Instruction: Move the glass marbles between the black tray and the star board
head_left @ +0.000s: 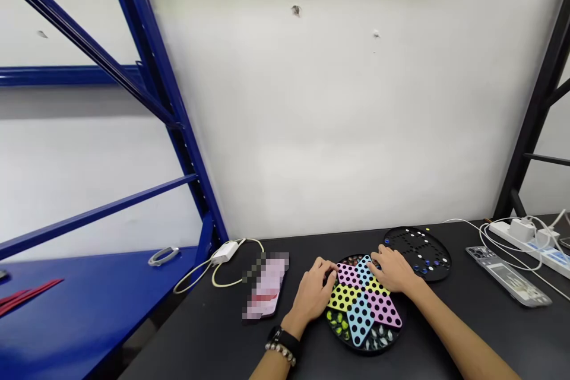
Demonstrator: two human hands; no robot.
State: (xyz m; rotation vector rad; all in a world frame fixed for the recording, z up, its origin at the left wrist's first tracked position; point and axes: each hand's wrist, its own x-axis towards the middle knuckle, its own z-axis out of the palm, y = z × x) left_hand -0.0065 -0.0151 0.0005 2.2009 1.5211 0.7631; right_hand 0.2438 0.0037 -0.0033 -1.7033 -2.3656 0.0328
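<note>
A round black Chinese checkers board (363, 304) with a star of pink, yellow and blue perforated panels lies on the dark table. Marbles fill its rim pockets. My left hand (315, 292) rests on the board's left edge, fingers curled at the rim near the star's upper left point. My right hand (394, 273) lies on the upper right edge, fingers touching the star's top. Whether either hand pinches a marble is hidden. A second round black board (418, 245) with a few blue and white marbles sits just behind my right hand.
A phone (266, 286) lies left of the board, with a white charger and cable (225, 252) behind it. A grey flat device (507, 276) and a white power strip (529, 240) with cables sit at the right. Blue shelving (89, 303) stands left.
</note>
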